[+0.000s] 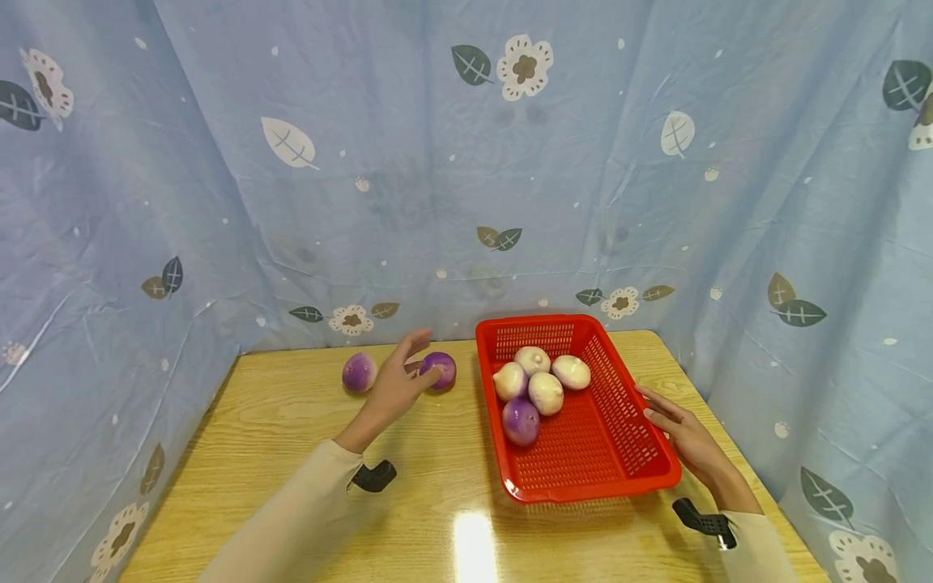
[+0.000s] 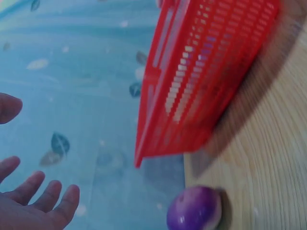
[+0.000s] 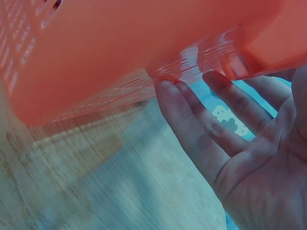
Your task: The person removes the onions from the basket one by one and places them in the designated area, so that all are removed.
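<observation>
My left hand point(image 1: 397, 385) is held over the table with thumb and fingers spread, nothing between them. In the head view its thumb overlaps a purple turnip point(image 1: 440, 366); the left wrist view has the fingers point(image 2: 50, 196) apart from a turnip point(image 2: 194, 208). Another purple-and-white turnip point(image 1: 359, 372) lies to the left of this hand. A red plastic basket point(image 1: 583, 492) stands to the right, with several white turnips point(image 1: 546, 393) and a purple one point(image 1: 521, 422) inside. At its right side is my right hand point(image 1: 688, 437), straight fingertips point(image 3: 168, 88) against the basket's outside below the rim.
The wooden table point(image 1: 277, 453) carries the basket and the loose turnips. A blue curtain point(image 1: 408, 202) with leaves and flowers hangs close behind the table's back edge and along both sides. Slotted walls ring the basket, whose turnips sit mostly in its left half.
</observation>
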Action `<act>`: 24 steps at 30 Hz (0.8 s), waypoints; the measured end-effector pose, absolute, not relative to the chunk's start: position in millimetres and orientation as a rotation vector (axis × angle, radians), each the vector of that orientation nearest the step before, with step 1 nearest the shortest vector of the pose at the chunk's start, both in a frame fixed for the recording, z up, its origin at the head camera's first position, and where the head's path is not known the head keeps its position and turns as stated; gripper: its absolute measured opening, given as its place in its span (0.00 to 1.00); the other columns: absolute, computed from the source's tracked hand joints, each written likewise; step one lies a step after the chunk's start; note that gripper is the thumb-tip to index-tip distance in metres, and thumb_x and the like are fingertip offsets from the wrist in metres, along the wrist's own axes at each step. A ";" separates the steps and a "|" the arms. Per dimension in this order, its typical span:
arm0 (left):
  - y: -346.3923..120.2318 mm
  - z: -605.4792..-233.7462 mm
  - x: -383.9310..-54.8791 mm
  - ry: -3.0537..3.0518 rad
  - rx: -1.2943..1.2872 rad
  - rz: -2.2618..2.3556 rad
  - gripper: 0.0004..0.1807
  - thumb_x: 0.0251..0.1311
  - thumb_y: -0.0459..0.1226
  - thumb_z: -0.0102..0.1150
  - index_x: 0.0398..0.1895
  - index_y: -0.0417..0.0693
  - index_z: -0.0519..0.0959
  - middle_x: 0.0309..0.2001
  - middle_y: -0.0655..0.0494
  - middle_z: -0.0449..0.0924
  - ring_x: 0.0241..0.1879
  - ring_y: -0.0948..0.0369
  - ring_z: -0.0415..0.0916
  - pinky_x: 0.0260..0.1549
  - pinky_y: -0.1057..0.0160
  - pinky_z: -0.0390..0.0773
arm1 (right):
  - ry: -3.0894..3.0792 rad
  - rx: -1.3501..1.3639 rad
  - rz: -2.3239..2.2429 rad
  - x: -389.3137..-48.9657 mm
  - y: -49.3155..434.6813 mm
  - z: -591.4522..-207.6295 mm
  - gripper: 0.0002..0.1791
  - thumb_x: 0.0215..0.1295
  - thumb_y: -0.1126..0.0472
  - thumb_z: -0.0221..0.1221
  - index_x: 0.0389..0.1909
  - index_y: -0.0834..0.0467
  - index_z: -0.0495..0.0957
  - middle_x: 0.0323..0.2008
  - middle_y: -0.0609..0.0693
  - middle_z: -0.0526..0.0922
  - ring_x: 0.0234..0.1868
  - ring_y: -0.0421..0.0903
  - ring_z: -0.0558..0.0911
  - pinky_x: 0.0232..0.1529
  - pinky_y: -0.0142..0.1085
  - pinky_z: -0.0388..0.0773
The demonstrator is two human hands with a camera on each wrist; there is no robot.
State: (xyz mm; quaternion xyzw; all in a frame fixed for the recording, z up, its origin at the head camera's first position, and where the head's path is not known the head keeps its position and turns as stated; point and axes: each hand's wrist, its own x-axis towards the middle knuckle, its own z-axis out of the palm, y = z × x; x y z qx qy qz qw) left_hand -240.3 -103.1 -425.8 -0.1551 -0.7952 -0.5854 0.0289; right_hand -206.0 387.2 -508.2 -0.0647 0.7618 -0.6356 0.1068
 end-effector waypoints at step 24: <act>-13.4 -412.3 -237.7 -2.490 -0.733 -1.864 0.31 0.63 0.39 0.62 0.69 0.54 0.66 0.69 0.49 0.68 0.67 0.49 0.68 0.63 0.45 0.72 | 2.245 -0.203 -1.860 -204.4 384.9 -506.0 0.33 0.77 0.55 0.48 0.78 0.56 0.49 0.57 0.29 0.72 0.52 0.31 0.79 0.47 0.35 0.83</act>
